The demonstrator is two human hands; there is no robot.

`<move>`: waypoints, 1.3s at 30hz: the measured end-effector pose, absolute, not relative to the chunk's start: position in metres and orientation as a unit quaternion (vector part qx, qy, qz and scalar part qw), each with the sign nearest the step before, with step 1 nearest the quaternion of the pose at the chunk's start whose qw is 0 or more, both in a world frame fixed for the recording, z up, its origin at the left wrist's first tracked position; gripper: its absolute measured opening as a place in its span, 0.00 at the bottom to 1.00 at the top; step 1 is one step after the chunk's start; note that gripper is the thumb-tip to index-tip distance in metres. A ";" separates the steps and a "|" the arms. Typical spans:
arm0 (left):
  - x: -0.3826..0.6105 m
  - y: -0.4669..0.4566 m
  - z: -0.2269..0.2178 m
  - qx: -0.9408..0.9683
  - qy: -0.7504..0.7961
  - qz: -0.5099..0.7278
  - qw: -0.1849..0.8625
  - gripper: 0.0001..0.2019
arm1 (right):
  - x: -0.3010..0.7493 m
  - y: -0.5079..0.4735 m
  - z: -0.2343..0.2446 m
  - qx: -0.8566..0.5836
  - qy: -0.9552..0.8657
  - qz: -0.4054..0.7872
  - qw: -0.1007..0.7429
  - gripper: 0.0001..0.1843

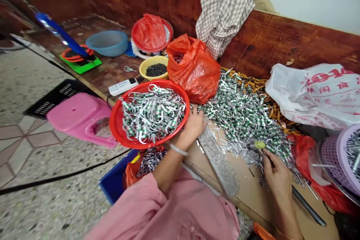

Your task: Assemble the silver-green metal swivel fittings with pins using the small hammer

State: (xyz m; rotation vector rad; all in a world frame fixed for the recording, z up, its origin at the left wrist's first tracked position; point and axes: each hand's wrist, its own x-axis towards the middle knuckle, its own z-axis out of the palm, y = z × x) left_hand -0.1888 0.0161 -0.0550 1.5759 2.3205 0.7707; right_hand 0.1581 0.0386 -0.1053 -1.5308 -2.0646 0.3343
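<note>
One left hand (pixel 192 127), one right hand (pixel 277 180), one yellow-handled tool (pixel 256 145). One red mesh basket (pixel 114 120), one red dish (pixel 168 26), one lilac basket (pixel 332 153). Four red plastic bags (pixel 194 67) (one half hidden in the bin), one white plastic bag (pixel 309 93). One yellow bowl (pixel 146 68), one blue bowl (pixel 107 43). One blue bin (pixel 112 183), one black crate (pixel 56 99), one pink stool (pixel 78 120), one checked cloth (pixel 222 18). Metal clips (pixel 239 116): too many to count.
</note>
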 end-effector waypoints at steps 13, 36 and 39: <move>-0.184 0.061 -0.049 0.585 0.745 0.281 0.156 0.10 | 0.160 0.065 -0.123 -0.570 -0.751 0.168 0.289 0.26; -0.106 0.032 -0.042 0.798 0.530 0.201 0.203 0.07 | 0.149 0.117 -0.079 -0.524 -0.769 0.100 0.353 0.21; -0.111 0.029 -0.052 0.792 0.515 0.231 0.232 0.06 | 0.164 0.075 -0.069 -0.515 -0.771 0.115 0.356 0.18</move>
